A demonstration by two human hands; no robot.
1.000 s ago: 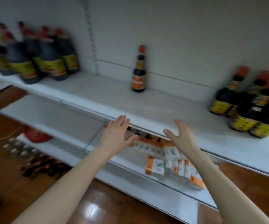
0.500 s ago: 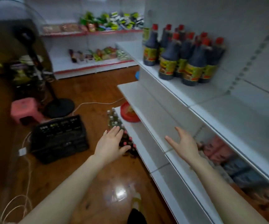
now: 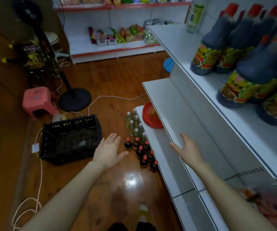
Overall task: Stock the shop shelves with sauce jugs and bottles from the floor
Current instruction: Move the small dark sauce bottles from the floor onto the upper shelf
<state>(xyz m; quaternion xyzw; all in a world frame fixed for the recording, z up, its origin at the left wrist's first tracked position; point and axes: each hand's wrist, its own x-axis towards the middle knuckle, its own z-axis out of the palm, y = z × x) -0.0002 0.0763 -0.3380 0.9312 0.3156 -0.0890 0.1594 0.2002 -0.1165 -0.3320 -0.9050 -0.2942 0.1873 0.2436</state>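
Observation:
Several small dark sauce bottles with red caps (image 3: 142,153) stand on the wooden floor beside the bottom shelf, with several clear bottles (image 3: 134,124) behind them. Large dark sauce jugs with red caps and yellow labels (image 3: 244,67) stand on the upper white shelf (image 3: 184,47) at the right. My left hand (image 3: 108,150) hovers with straight fingers above the floor, just left of the dark bottles, holding nothing. My right hand (image 3: 186,148) is spread and empty over the front edge of the middle shelf (image 3: 181,114).
A black plastic crate (image 3: 71,139) sits on the floor left of my left hand. Behind it are a pink stool (image 3: 37,101), a fan's round base (image 3: 74,100) and white cables (image 3: 39,164). A red dish (image 3: 151,115) lies on the bottom shelf. Snack shelves line the far wall.
My view has swung left and down, from the shelf front to the floor with the bottles and crate. Both hands stay open and empty, now lower and closer to the floor bottles.

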